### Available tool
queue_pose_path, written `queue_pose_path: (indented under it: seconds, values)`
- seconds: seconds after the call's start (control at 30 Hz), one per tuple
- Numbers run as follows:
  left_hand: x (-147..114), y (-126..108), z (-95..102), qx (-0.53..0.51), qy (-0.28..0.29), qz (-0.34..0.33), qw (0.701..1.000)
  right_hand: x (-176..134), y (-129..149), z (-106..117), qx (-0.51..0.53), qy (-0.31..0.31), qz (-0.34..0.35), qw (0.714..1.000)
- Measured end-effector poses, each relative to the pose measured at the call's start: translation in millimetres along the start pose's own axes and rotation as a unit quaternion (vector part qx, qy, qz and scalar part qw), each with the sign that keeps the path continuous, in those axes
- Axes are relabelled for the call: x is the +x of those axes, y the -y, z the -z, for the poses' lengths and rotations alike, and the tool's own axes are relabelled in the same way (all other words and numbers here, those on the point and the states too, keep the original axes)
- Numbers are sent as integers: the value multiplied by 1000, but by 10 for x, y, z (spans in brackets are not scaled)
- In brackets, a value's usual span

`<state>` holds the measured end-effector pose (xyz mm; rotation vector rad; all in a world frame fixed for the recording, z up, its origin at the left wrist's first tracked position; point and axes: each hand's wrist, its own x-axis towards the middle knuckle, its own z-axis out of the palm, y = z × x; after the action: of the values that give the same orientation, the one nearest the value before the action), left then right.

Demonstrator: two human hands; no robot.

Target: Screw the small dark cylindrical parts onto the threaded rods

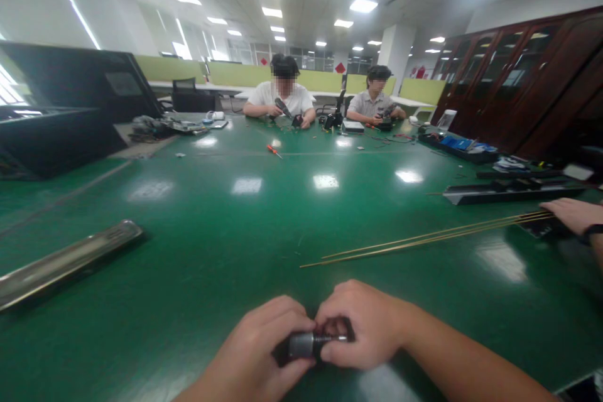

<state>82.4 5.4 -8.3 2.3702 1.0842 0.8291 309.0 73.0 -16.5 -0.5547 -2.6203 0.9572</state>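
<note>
My left hand [257, 342] is closed around the grey end of a small black-and-grey part [301, 345], low over the green table. At its other end, the fingers of my right hand [367, 326] pinch the darker, ridged section, where a bright bit of metal shows. The two hands nearly touch, thumbs below the part and fingers above. My fingers cover much of it, so its exact kind cannot be made out.
Thin brass-coloured rods [424, 240] lie ahead, another person's hand [572, 213] at their right end. A long metal trough [75, 260] lies left. Farther off are a red screwdriver [273, 151], a dark metal rail [513, 191] and two people working across the table [211, 201].
</note>
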Motion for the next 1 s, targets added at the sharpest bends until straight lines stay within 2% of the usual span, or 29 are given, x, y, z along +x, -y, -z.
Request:
queue_pose_path:
  seconds: [0.37, 0.53, 1.0]
  values:
    - [9, -21, -2, 4, -20, 8, 1000, 4, 16, -34, -60, -21, 48, 997]
    - [29, -36, 11, 7, -29, 17, 999, 7, 15, -11, -83, -3, 54, 995]
    - [19, -29, 2, 32, -35, 26, 999, -5, 19, 19, -99, -8, 62, 993]
